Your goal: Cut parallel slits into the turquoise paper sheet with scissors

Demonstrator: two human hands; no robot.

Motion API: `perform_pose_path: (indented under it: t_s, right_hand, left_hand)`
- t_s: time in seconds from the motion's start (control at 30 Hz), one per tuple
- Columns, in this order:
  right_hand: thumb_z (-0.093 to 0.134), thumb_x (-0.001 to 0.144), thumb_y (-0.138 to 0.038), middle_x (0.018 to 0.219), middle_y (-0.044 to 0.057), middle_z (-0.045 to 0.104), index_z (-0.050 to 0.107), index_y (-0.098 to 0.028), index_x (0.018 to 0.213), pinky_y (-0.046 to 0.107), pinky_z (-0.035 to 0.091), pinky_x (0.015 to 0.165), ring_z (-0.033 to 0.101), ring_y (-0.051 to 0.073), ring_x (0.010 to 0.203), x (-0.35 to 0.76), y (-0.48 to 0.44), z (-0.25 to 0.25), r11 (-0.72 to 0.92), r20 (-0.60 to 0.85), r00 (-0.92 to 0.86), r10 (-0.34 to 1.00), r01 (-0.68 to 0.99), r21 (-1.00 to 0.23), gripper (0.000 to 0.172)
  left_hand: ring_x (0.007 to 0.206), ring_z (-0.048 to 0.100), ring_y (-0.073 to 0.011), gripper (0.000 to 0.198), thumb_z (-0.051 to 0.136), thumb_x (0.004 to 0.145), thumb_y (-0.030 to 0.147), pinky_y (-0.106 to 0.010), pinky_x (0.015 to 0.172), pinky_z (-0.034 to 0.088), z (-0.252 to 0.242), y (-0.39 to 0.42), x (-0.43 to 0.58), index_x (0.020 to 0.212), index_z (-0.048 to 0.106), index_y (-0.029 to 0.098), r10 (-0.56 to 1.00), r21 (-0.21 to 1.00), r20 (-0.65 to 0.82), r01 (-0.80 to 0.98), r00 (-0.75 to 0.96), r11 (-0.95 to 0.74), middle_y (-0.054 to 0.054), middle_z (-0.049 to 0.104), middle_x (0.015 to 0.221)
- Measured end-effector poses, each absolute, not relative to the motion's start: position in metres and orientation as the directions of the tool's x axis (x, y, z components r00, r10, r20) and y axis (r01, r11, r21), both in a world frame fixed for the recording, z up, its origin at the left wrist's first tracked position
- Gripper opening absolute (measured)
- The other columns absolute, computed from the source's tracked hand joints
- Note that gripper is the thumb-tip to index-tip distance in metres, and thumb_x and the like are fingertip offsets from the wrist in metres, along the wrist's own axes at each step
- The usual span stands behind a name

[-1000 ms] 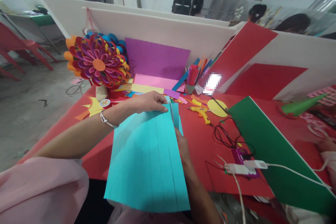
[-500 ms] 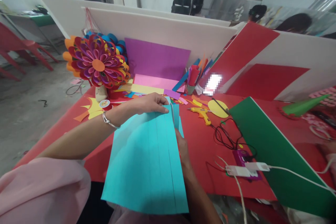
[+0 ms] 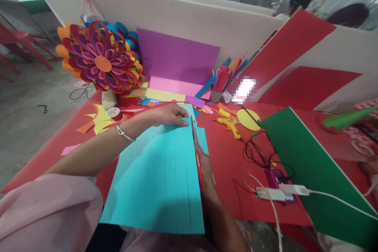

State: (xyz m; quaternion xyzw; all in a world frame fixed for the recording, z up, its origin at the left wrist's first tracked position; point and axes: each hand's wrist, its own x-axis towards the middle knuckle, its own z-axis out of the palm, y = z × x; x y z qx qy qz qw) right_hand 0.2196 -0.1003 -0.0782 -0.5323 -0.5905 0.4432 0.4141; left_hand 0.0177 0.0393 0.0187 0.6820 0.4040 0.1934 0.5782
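A large turquoise paper sheet (image 3: pixel 156 173) lies over the front of the red table (image 3: pixel 230 181), marked with long parallel lines. My left hand (image 3: pixel 168 115) pinches the sheet's far edge, fingers closed on it; a silver bracelet is on that wrist. My right hand (image 3: pixel 205 169) sits at the sheet's right edge, mostly hidden behind it, gripping red-handled scissors (image 3: pixel 196 145). The blades point away from me along a line near the far end of the sheet. A narrow turquoise strip (image 3: pixel 203 138) hangs to the right of the blades.
A multicoloured paper flower (image 3: pixel 100 61) stands at the back left, before purple paper (image 3: pixel 177 55). A cup of paper strips (image 3: pixel 220 84), a yellow glue gun (image 3: pixel 228 126), black cables (image 3: pixel 260 153), a white power strip (image 3: pixel 279 193) and a green board (image 3: pixel 307 165) lie right.
The view has moved closer and lower. The scissors have run further along the line toward the sheet's far edge, and their red handle now shows. My left hand still holds the far edge.
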Motion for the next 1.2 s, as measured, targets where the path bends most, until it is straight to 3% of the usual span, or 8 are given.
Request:
perform_pose_path:
  t_s: [0.3,0.43,0.53,0.63,0.77,1.0,1.1,1.2]
  right_hand:
    - [0.06,0.098,-0.058,0.063,-0.003,0.055,0.074,-0.014,0.124,0.027,0.044,0.052,0.052,0.016,0.054,0.227,-0.081,-0.083,-0.041,-0.037,0.022,0.999,0.218,-0.975,0.053]
    - [0.077,0.085,-0.049,0.059,-0.008,0.041,0.073,-0.016,0.1,0.024,0.038,0.051,0.037,0.011,0.054,0.228,-0.077,-0.087,0.028,0.012,-0.053,0.999,0.313,-0.95,0.037]
    - [0.073,0.087,-0.042,0.057,-0.009,0.038,0.07,-0.018,0.099,0.024,0.035,0.051,0.034,0.011,0.053,0.226,-0.078,-0.093,0.038,0.02,-0.059,0.998,0.328,-0.944,0.028]
    - [0.069,0.089,-0.043,0.058,-0.009,0.038,0.069,-0.019,0.099,0.025,0.035,0.051,0.035,0.012,0.053,0.224,-0.077,-0.097,0.007,-0.001,-0.025,1.0,0.323,-0.946,0.025]
    - [0.067,0.09,-0.045,0.06,-0.009,0.04,0.071,-0.019,0.102,0.027,0.037,0.055,0.036,0.013,0.055,0.223,-0.074,-0.098,-0.002,0.018,0.052,0.998,0.356,-0.934,0.029]
    - [0.064,0.092,-0.048,0.061,-0.008,0.046,0.072,-0.017,0.113,0.028,0.041,0.061,0.041,0.014,0.056,0.223,-0.071,-0.1,0.096,0.162,0.144,0.976,0.382,-0.919,0.038]
    - [0.064,0.093,-0.048,0.063,-0.007,0.046,0.067,-0.021,0.096,0.027,0.04,0.06,0.042,0.014,0.058,0.224,-0.072,-0.095,0.175,0.245,0.158,0.957,0.36,-0.916,0.027]
    - [0.067,0.093,-0.049,0.063,-0.008,0.04,0.052,-0.024,0.077,0.026,0.037,0.059,0.04,0.014,0.06,0.225,-0.075,-0.085,0.249,0.322,0.199,0.926,0.321,-0.914,0.033]
  left_hand:
    - [0.066,0.051,-0.0148,0.019,0.079,0.077,0.039,-0.027,0.06,0.037,-0.023,0.065,0.007,0.082,0.077,0.021,0.773,0.93,-0.118,0.342,0.624,-0.133,0.001,0.062,0.074]
    - [0.063,0.048,-0.0134,0.024,0.075,0.08,0.043,-0.026,0.059,0.036,-0.038,0.072,0.007,0.079,0.071,0.02,0.817,0.92,-0.021,0.331,0.576,-0.21,0.004,0.056,0.068]
    - [0.065,0.054,-0.0145,0.022,0.077,0.08,0.042,-0.027,0.062,0.041,-0.042,0.07,0.008,0.079,0.072,0.02,0.854,0.898,0.04,0.355,0.519,-0.258,0.003,0.061,0.068]
    - [0.089,0.069,-0.0208,0.02,0.082,0.08,0.037,-0.03,0.081,0.052,-0.039,0.057,0.008,0.094,0.08,0.022,0.921,0.879,0.176,0.365,0.348,-0.306,-0.005,0.078,0.095]
    - [0.111,0.071,-0.0251,0.024,0.087,0.078,0.031,-0.03,0.09,0.055,-0.025,0.019,0.01,0.101,0.084,0.025,0.94,0.872,0.306,0.352,0.149,-0.339,-0.009,0.08,0.115]
    - [0.073,0.07,-0.0178,0.017,0.087,0.081,0.029,-0.022,0.067,0.053,-0.028,-0.08,0.012,0.096,0.087,0.022,0.984,0.977,0.018,0.206,0.175,-0.055,-0.008,0.079,0.08]
    - [0.065,0.07,-0.0169,0.025,0.082,0.088,0.041,-0.022,0.059,0.052,-0.048,-0.121,0.012,0.079,0.085,0.018,0.921,0.984,-0.17,0.11,0.35,0.14,-0.011,0.076,0.072]
    - [0.057,0.073,-0.0199,0.046,0.079,0.088,0.059,-0.022,0.042,0.045,-0.071,-0.151,0.017,0.085,0.084,0.014,0.799,0.897,-0.364,-0.052,0.479,0.44,-0.017,0.078,0.079]
